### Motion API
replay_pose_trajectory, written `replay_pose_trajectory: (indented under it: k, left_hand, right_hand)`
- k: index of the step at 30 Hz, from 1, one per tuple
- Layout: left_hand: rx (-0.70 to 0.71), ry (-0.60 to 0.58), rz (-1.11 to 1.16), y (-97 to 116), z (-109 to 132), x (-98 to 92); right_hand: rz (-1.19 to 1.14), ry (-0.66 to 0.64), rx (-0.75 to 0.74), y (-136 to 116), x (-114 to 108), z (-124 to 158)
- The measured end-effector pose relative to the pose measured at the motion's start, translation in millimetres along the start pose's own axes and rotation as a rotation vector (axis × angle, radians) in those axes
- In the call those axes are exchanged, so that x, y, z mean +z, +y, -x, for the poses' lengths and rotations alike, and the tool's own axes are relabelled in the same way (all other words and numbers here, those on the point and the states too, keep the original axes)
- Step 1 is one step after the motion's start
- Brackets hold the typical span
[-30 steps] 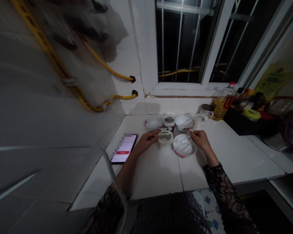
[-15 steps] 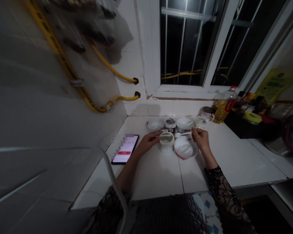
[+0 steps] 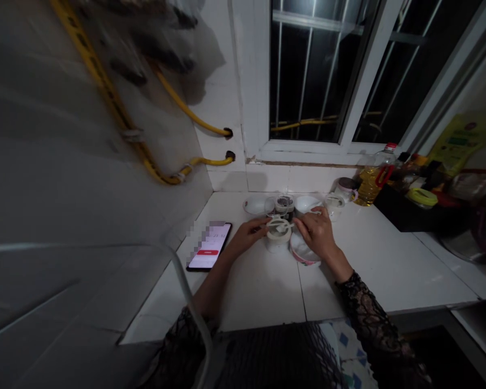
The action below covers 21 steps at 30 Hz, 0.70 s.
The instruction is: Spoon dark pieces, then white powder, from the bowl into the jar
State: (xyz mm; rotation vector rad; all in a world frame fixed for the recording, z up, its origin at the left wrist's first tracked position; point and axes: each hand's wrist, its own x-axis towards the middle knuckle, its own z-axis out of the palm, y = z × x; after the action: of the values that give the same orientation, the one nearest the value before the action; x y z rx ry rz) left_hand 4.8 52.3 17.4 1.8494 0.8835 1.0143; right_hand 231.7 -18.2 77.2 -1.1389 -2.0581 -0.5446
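Observation:
My right hand holds a small white measuring spoon, its bowl over the mouth of a cream-rimmed jar. Below that hand, partly hidden by it, is a white bowl with a pink patterned side and white powder inside. My left hand is closed at the jar's left rim, thumb and fingers pressed together there. Behind the jar stands a dark-filled jar beside a clear lid. A second white bowl is just behind my right hand.
A lit phone lies left of my left forearm. Along the back are a shallow dish, another jar, a mug and an oil bottle. A black box with condiments stands right.
My right hand has moved left with the spoon, from above the powder bowl to over the jar's mouth. My left hand stays at the jar's rim.

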Motion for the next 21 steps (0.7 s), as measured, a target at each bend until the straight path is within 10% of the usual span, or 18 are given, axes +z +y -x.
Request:
replay_pose_trajectory:
  k: [8, 21]
  left_hand:
    - [0.012, -0.012, 0.012, 2.3, 0.5, -0.8]
    - [-0.002, 0.002, 0.014, -0.7, 0.2, 0.2]
  right_hand:
    - [0.04, -0.427, 0.132, 3.1, 24.4, -17.6]
    - [-0.028, -0.205, 0.089, 4.5, 18.7, -8.9]
